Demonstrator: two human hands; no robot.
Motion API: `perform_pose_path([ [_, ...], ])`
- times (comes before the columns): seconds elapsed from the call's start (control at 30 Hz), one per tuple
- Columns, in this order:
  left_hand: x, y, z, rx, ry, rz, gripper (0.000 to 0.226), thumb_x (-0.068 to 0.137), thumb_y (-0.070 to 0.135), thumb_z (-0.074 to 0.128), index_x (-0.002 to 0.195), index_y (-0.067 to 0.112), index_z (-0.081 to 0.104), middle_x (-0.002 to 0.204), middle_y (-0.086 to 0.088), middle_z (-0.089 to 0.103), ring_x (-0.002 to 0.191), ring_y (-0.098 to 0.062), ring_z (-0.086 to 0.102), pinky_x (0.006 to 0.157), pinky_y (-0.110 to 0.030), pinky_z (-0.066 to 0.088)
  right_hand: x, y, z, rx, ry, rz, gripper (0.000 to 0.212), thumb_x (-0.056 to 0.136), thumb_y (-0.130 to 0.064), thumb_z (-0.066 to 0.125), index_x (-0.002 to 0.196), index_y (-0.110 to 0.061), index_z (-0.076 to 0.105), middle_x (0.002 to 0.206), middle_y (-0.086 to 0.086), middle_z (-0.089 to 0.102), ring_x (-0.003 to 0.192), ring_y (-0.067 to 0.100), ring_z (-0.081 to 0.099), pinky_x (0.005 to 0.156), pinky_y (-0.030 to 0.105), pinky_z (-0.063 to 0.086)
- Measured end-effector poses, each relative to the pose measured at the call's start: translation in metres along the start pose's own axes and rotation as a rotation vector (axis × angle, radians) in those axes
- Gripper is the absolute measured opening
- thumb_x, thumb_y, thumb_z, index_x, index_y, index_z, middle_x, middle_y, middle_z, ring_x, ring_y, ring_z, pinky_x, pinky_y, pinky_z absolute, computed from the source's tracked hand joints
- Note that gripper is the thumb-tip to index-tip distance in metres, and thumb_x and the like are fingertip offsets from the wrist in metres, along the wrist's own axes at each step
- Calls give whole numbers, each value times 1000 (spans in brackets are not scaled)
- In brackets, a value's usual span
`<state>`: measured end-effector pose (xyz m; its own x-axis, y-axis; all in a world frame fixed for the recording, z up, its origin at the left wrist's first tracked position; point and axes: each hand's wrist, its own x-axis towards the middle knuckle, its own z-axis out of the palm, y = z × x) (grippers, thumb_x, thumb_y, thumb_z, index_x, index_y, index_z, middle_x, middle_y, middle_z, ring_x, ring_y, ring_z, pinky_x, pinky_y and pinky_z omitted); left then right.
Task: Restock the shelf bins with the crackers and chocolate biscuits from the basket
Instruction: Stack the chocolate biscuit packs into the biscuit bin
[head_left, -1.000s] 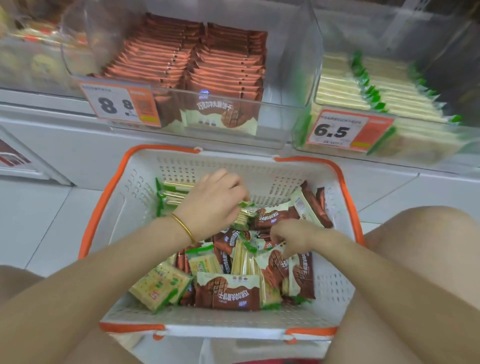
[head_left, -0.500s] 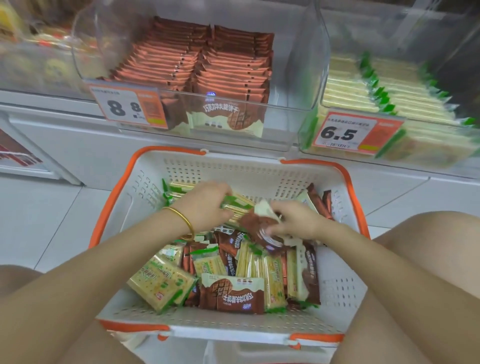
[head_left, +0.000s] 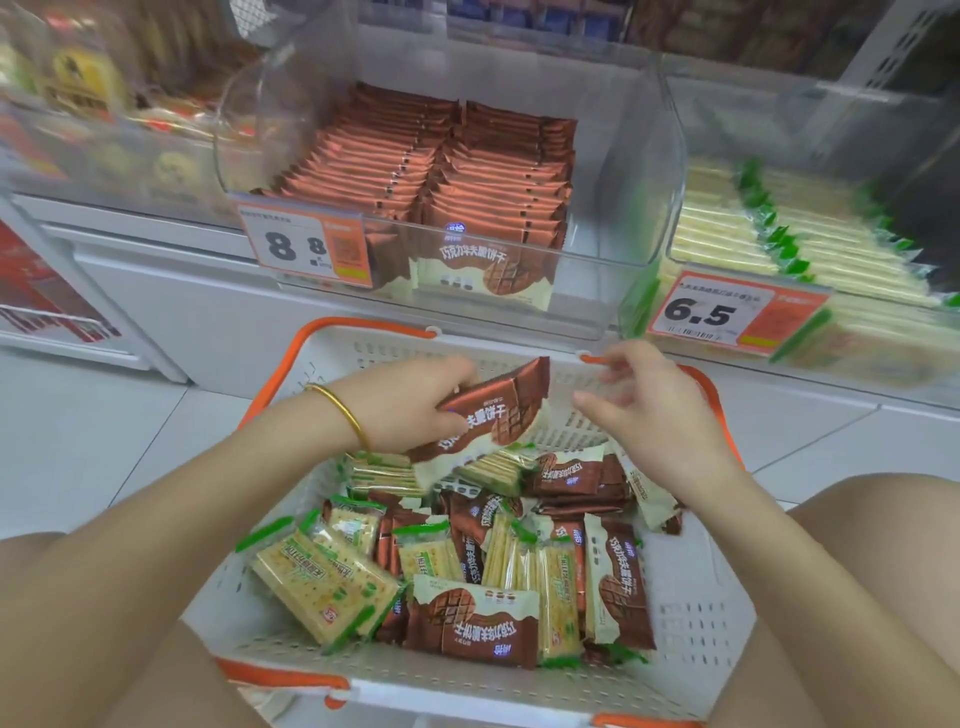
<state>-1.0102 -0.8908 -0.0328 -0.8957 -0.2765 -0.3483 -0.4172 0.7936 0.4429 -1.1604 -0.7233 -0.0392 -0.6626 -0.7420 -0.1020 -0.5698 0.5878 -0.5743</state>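
Here, over the far half of the basket (head_left: 696, 613), clear of the heap inside: held chocolate biscuit pack (head_left: 493, 415), brown wrapper with a cream end, tilted, high end toward the basket's far rim. Possibly a second pack stacked beneath it; count unclear. Gripped by the left hand (head_left: 400, 405), fingers curled round the pack's left end. Gold bangle (head_left: 345, 418) on that wrist. Right hand (head_left: 641, 400) just right of the pack, above the basket's far right corner, not touching the pack; fingers loosely spread and half bent, holding nothing. Inside the basket, a jumbled heap: loose chocolate biscuit packs (head_left: 472, 629) mixed with yellow, green-edged cracker packs (head_left: 322, 582), some flat, some on edge, across the near and middle floor. Basket itself white, perforated, orange-trimmed, set on pale floor tiles (head_left: 93, 441) between bare knees (head_left: 872, 525). Directly beyond the basket's far rim: clear chocolate biscuit bin (head_left: 613, 244), two rows of brown packs standing on edge, 8.8 price tag (head_left: 306, 252) on its front. Beyond the basket's far right corner: cracker bin (head_left: 883, 338), rows of pale packs with green ends, 6.5 price tag (head_left: 727, 312) on its front. Beyond the far left corner: blurred shelf goods, unreadable.
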Motion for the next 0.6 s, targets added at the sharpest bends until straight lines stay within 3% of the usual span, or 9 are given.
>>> perform_pose_path([
  [0.07,-3,2,-11,150,34,50,16,94,27,53,107,26,44,90,5,57,80,-15,54,68,-29,44,-1,-23,-14,-212,4,-351,49,86,-42,63,131,-27,51,126,-8,55,118,13,47,98,32,39],
  [0.17,-6,4,-26,192,165,120,22,92,30,55,113,26,49,89,8,54,78,-13,50,67,-30,41,14,-55,-22,-473,-140,-590,49,84,-48,62,129,-31,54,116,-10,59,115,16,50,95,38,40],
  [0.23,-8,1,-36,166,300,175,20,89,30,60,107,26,53,85,10,54,78,-14,52,69,-33,43,28,-74,-30,-561,-183,-623,36,85,-45,64,117,-30,60,94,-13,56,98,15,56,82,33,43],
  [0.3,-11,-5,-44,77,513,233,27,85,29,66,109,22,55,89,8,57,84,-16,55,75,-34,45,40,-90,-44,-424,-274,-602,23,82,-36,70,102,-26,66,78,-14,53,79,10,54,72,29,44],
  [0.37,-11,-12,-50,-22,835,270,49,80,26,70,122,12,51,106,0,54,100,-17,50,90,-28,39,51,-100,-63,-264,-238,-587,15,80,-26,74,94,-22,68,75,-14,56,68,3,53,66,23,44],
  [0.43,-11,-20,-54,-40,1088,207,62,77,22,70,130,3,43,119,-12,50,112,-18,43,99,-23,31,66,-106,-81,-99,-88,-557,15,81,-20,72,95,-15,69,81,-7,61,71,8,57,67,21,47],
  [0.53,-6,-30,-53,45,1123,127,52,77,19,62,124,1,49,119,-17,51,115,-28,44,100,-26,30,94,-117,-90,34,121,-498,17,86,-23,68,100,-15,67,93,1,64,84,17,62,69,29,53],
  [0.6,-2,-33,-48,81,1046,127,48,77,20,58,122,2,52,119,-15,52,114,-30,46,100,-26,29,109,-124,-84,-104,137,-498,17,86,-25,68,101,-17,67,91,-2,59,84,15,57,62,21,45],
])
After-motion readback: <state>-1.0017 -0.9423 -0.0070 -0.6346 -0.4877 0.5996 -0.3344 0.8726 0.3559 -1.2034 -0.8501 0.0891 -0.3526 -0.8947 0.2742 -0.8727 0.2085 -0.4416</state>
